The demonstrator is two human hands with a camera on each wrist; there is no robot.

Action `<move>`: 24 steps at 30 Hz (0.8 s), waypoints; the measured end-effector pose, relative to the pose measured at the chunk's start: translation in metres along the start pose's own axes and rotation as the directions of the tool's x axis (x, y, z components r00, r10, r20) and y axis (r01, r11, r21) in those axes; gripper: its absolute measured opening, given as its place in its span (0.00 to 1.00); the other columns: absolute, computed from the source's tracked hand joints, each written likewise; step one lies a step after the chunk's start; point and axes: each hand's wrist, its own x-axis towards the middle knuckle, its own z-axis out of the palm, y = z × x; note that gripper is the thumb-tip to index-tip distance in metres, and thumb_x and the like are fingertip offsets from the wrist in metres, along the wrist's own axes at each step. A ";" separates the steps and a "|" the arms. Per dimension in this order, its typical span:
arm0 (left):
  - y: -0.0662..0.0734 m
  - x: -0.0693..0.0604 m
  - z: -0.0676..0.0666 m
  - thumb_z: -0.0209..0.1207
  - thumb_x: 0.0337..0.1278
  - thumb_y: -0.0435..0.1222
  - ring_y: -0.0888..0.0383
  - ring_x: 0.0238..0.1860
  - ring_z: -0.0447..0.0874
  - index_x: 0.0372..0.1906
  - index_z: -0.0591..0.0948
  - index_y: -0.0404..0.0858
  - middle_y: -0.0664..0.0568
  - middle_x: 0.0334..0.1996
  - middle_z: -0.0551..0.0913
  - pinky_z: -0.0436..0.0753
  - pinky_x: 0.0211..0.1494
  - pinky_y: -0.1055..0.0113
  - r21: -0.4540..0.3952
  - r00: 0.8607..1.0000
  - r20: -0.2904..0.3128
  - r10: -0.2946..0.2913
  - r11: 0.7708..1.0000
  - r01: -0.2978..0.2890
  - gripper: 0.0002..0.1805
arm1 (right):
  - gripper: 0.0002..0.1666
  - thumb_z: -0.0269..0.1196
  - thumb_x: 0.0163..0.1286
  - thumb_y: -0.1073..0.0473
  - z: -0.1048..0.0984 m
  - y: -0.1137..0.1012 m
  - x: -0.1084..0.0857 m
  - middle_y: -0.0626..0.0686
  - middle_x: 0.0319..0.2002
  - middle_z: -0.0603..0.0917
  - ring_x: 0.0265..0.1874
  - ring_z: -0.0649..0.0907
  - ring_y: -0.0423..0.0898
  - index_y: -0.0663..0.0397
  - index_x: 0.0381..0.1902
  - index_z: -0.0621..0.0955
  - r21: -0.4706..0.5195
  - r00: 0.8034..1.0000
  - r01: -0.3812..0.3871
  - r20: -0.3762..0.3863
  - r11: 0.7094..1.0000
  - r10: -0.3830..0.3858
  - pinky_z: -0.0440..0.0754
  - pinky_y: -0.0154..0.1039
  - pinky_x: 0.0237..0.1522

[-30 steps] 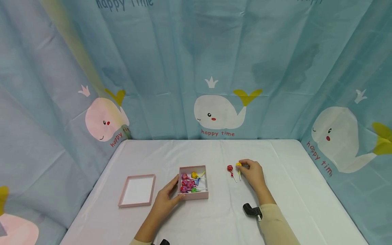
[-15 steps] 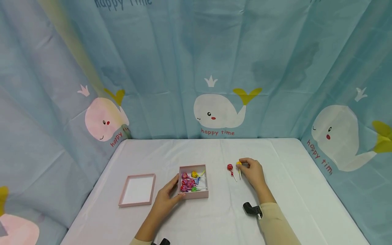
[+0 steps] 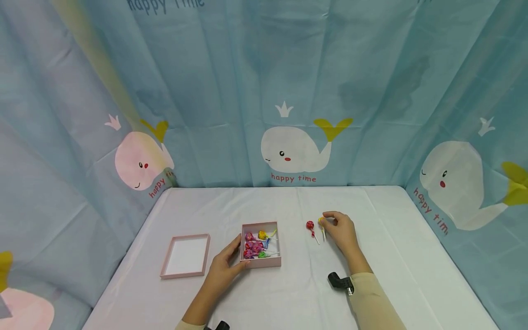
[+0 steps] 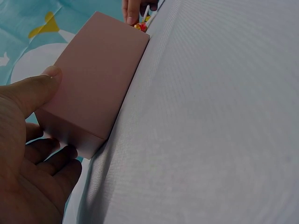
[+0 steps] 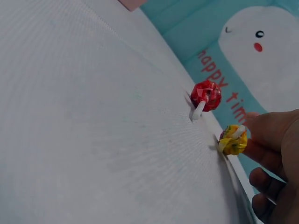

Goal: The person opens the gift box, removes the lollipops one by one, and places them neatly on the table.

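Note:
My left hand (image 3: 221, 270) grips the near left corner of an open pink box (image 3: 264, 263), thumb on the front wall and fingers along the left side, as the left wrist view also shows. Several wrapped lollipops (image 3: 254, 247), pink, yellow, blue and green, lie inside it. To the right, my right hand (image 3: 340, 231) pinches the wrapped head of a yellow lollipop (image 5: 233, 140) between thumb and forefinger, close to the cloth. Just left of that one lies a red lollipop (image 5: 206, 95), apart from the hand, its stick pointing toward me.
A shallow pink lid (image 3: 184, 277) with a white inside lies left of the box. White cloth (image 3: 288, 298) covers the table. Behind and at the sides hangs a blue curtain (image 3: 231, 156) printed with whales.
Almost nothing differs. The right hand and the yellow lollipop have shifted very slightly; the left hand stays on the box.

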 end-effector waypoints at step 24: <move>-0.002 -0.001 0.000 0.75 0.53 0.45 0.52 0.76 0.66 0.78 0.67 0.51 0.56 0.76 0.67 0.67 0.76 0.60 -0.022 0.999 0.002 0.033 0.999 -0.033 0.47 | 0.15 0.75 0.65 0.56 0.001 -0.086 -0.012 0.46 0.49 0.89 0.45 0.77 0.45 0.45 0.49 0.88 0.012 0.951 0.305 0.055 0.952 -0.305 0.81 0.45 0.44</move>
